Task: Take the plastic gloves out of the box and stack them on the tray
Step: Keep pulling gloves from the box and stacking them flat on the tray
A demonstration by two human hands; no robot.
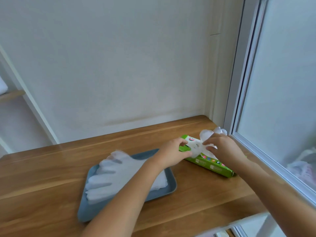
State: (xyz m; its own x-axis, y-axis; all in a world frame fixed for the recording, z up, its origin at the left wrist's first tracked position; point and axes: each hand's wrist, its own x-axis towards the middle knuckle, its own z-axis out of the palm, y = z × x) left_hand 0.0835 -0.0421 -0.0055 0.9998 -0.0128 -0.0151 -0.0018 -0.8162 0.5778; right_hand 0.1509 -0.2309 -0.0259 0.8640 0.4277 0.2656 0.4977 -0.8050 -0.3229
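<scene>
On the wooden table (51, 168) a green box (210, 165) lies close to the window frame (239, 82). It carries a pink logo on the top and small coloured icons on the side, but the writing is too blurred to read. The left hand (171, 154) clasps the left end of the box, fingers curled over the top and thumb on the front side. The right hand (224, 147) pinches a white plastic glove (196, 147) that comes out of the opening; part of this glove stands up behind the hand. Left of the box, a pile of gloves (116, 175) lies flat on a blue-grey tray (89, 212), fingers pointing left. The left forearm hides the right part of the pile. A plain wall (119, 65) is behind the table.
</scene>
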